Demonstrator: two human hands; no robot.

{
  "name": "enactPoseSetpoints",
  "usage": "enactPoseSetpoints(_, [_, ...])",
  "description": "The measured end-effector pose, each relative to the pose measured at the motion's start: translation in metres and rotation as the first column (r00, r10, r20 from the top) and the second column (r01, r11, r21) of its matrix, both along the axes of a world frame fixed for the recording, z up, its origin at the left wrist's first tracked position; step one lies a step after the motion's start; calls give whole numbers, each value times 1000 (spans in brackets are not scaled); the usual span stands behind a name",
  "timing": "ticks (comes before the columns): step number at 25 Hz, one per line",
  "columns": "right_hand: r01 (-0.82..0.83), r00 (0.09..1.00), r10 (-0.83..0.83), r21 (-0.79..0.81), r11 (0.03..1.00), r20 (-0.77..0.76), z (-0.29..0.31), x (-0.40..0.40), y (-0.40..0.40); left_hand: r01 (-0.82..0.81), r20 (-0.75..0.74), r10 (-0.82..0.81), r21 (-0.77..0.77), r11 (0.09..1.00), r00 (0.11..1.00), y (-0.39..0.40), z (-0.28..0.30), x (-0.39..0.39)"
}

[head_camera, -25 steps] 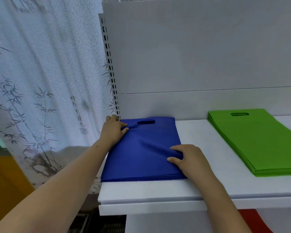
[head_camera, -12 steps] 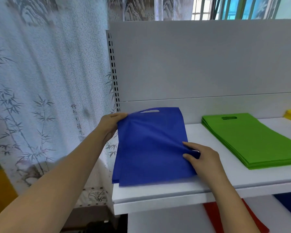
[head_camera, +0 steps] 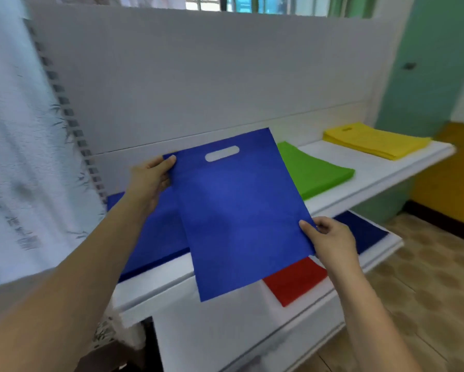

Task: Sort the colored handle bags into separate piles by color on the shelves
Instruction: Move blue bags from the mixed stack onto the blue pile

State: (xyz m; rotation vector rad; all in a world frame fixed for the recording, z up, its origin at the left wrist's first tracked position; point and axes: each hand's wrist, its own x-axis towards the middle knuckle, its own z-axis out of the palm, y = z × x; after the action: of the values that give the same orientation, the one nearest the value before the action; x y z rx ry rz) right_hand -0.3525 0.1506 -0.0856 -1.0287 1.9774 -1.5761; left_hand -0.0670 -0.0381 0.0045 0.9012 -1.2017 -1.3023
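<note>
- So the sorting looks pretty far along, I'd say: upper shelf [head_camera: 346, 183] already has a blue pile [head_camera: 150, 237], a green pile [head_camera: 316, 173] and a yellow pile [head_camera: 375, 142], each its own colour and well apart from the next.
- Lower shelf [head_camera: 381, 253] has a red pile [head_camera: 296, 284] and a darker navy pile [head_camera: 362, 232], both partly hidden.
- One blue bag [head_camera: 238, 210] is up in the air, tilted, handle cutout on top, hanging in front of both shelves and not on any pile yet.
- Left hand [head_camera: 149, 181] pinches its top left corner, thumb on the front. Right hand [head_camera: 330, 240] pinches the lower right edge, fingers curled behind.
- What's left, my guess: this bag needs a home, and the navy pile seems close in colour, so easy to mix up. Can't tell if more unsorted bags are around.
- Nearby: white back panel [head_camera: 198, 76], bamboo-print curtain [head_camera: 19, 157] on the left, tiled floor [head_camera: 426, 277]. Nothing really blocks the piles except the bag itself.
</note>
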Motion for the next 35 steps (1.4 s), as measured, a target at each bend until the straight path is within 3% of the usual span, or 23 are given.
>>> enactPoseSetpoints(5, [247, 969, -247, 21, 969, 18, -35, -78, 55, 184, 167, -161, -139, 973, 973, 50, -4, -119])
enactPoseSetpoints(9, [459, 888, -457, 37, 888, -46, -62, -161, 99, 300, 312, -212, -267, 916, 926, 95, -26, -245])
enactPoseSetpoints(13, [549, 835, -534, 118, 828, -134, -94, -258, 132, 499, 646, -180, -353, 791, 742, 130, -105, -370])
enactPoseSetpoints(15, [521, 853, -496, 208, 828, -162, -116, -308, 141, 524, 762, -105, -331, 784, 639, 127, -147, -419])
enactPoseSetpoints(17, [432, 902, -401, 304, 849, -162, -137, -358, 145, 440, 772, -111, -231, 868, 625, 106, -181, -457])
enactPoseSetpoints(20, [363, 931, -306, 417, 834, -198, -160, -423, 143, 211, 668, -93, -98, 973, 739, 66, -226, -496])
enactPoseSetpoints(22, [336, 941, -261, 479, 811, -217, -170, -458, 134, 103, 650, -68, -16, 995, 757, 47, -245, -519])
enactPoseSetpoints(25, [293, 954, -196, 554, 779, -229, -188, -505, 103, 38, 655, -98, 105, 994, 749, 16, -265, -554])
enactPoseSetpoints(28, [227, 974, -192, 582, 781, -122, -218, -554, 49, 48, 743, -99, 89, 995, 662, -34, -301, -591])
enactPoseSetpoints(35, [1, 999, 26, 755, 656, -23, -291, -659, -89, -159, 698, -147, 354, 921, 701, -141, -390, -664])
